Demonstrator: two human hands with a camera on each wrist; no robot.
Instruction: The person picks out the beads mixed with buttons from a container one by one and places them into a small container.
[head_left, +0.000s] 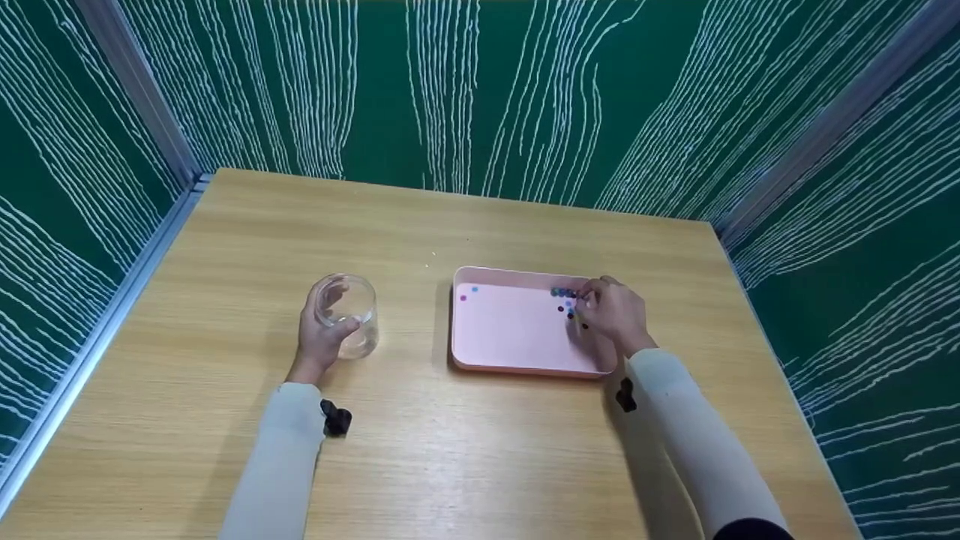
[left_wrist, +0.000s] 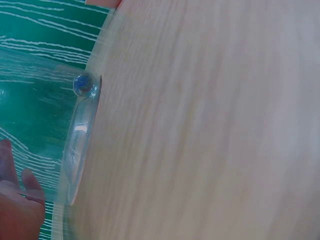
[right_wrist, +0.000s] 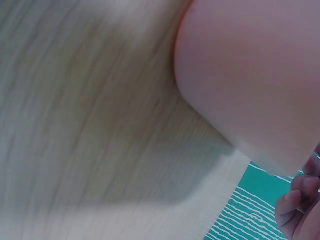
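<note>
My left hand [head_left: 321,334] grips a clear, see-through cup [head_left: 356,341], thumb on its near side and fingers round the far side. In the left wrist view, one small blue ball [left_wrist: 84,84] lies at the bottom of the cup. My right hand [head_left: 616,311] reaches over the right side of a shallow pink tray [head_left: 525,330], fingers bent and fingertips down among several small coloured beads [head_left: 562,292]. I cannot tell whether the fingertips pinch a bead. In the right wrist view, curled fingers [right_wrist: 289,204] show beyond the tray wall.
Two more beads, one blue [head_left: 475,289] and one pink [head_left: 463,298], lie in the tray's far left corner. Tiny pale specks [head_left: 430,259] dot the wooden table [head_left: 480,450] behind the tray. Green walls with white lines [head_left: 442,90] enclose the table at the back and sides.
</note>
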